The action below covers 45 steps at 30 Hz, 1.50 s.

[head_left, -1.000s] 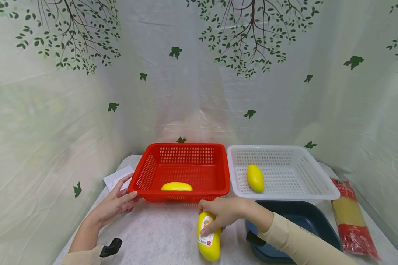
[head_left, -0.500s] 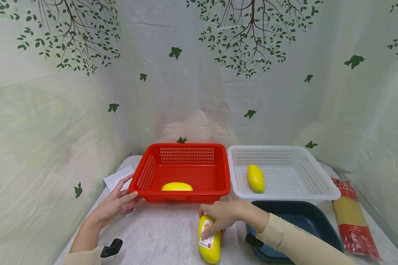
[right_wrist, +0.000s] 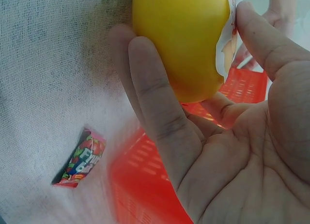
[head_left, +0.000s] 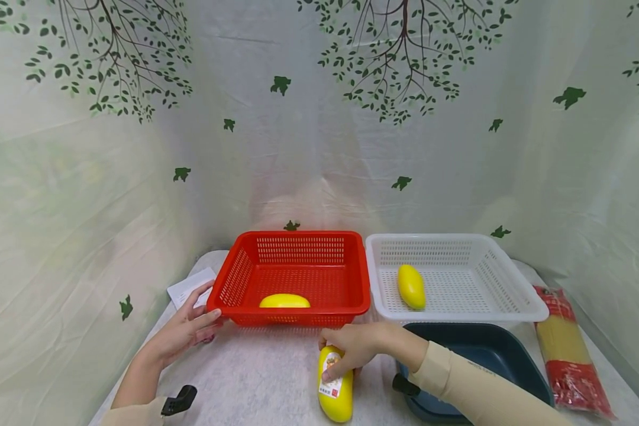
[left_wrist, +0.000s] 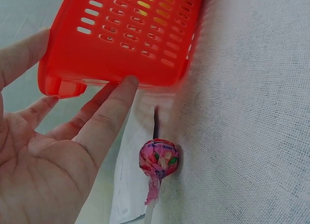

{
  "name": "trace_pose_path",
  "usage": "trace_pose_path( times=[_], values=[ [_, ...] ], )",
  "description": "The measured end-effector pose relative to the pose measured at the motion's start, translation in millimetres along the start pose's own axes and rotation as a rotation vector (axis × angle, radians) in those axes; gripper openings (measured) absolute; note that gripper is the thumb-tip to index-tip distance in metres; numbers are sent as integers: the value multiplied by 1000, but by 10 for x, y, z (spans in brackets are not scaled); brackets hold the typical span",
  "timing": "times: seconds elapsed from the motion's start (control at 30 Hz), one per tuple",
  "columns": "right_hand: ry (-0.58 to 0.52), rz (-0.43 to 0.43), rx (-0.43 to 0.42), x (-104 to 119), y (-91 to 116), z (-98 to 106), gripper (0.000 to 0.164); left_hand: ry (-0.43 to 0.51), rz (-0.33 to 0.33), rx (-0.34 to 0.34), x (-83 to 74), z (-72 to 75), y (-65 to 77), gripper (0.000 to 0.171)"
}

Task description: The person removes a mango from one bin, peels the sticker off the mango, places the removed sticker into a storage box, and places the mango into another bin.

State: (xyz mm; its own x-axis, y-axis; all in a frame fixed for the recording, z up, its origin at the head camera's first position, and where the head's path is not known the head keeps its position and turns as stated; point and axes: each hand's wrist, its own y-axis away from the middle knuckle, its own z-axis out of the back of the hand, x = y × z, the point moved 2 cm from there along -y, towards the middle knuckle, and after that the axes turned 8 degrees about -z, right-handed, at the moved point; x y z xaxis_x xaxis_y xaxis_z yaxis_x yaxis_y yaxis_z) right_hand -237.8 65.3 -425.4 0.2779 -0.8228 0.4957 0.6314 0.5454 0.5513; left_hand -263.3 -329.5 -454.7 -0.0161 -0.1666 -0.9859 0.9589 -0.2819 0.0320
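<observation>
Yellow and glossy, an oblong pack [head_left: 338, 399] sits over the desk [head_left: 245, 378] in the right hand [head_left: 355, 345], pinched between thumb and fingers. The head view shows the face of its white label [head_left: 330, 391]; the right wrist view shows a rounded end and only the label's edge. That wrist view also shows a small candy packet [right_wrist: 80, 161] on the desk, which the head view does not.

Just beyond the right hand stands a red basket [head_left: 330, 310]. The left hand [head_left: 183, 332] is spread wide, thumb and fingertips touching its near corner. Below that hand, the left wrist view shows a pink-wrapped lollipop [left_wrist: 159, 158], barely a scrap in the head view; paper [head_left: 187, 288] lies behind it.

Inside the basket, beyond both hands, is a second yellow piece [head_left: 284, 301]. Past the right forearm, a white basket [head_left: 458, 314] holds a third yellow piece [head_left: 411, 287]. Under that forearm is a dark blue pan [head_left: 481, 349], and farther right a red-and-yellow bag [head_left: 570, 349].
</observation>
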Motion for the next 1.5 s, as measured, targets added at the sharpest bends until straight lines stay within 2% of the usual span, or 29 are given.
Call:
trace_pose_path(
  times=[0.17, 0.33, 0.47, 0.77, 0.97, 1.07, 1.23, 1.37, 1.5],
  values=[
    [16, -6, -4, -14, 1, 4, 46, -3, 1, -2, 1, -7, 2, 88],
    [79, -12, -38, -28, 8, 19, 53, 8, -2, -4, -21, -25, 12, 88],
    [119, -16, -67, -27, 14, 37, 56, -27, 5, -13, -40, -44, 26, 89],
    [122, -26, -108, -6, 94, 55, 59, -194, 23, -40, -136, -135, 134, 93],
    [131, 43, -137, -8, 172, 86, 58, -353, -27, -73, -264, -203, 263, 92],
    [131, 88, -152, -35, 212, 104, 58, -433, -23, -100, -338, -261, 333, 91],
    [120, 110, -183, -95, 290, 119, 59, -548, -11, -137, -425, -373, 425, 89],
    [102, 115, -206, -142, 349, 121, 57, -588, -21, -147, -458, -477, 470, 83],
    [83, 118, -218, -174, 391, 119, 56, -586, -47, -132, -491, -611, 496, 77]
  ],
)
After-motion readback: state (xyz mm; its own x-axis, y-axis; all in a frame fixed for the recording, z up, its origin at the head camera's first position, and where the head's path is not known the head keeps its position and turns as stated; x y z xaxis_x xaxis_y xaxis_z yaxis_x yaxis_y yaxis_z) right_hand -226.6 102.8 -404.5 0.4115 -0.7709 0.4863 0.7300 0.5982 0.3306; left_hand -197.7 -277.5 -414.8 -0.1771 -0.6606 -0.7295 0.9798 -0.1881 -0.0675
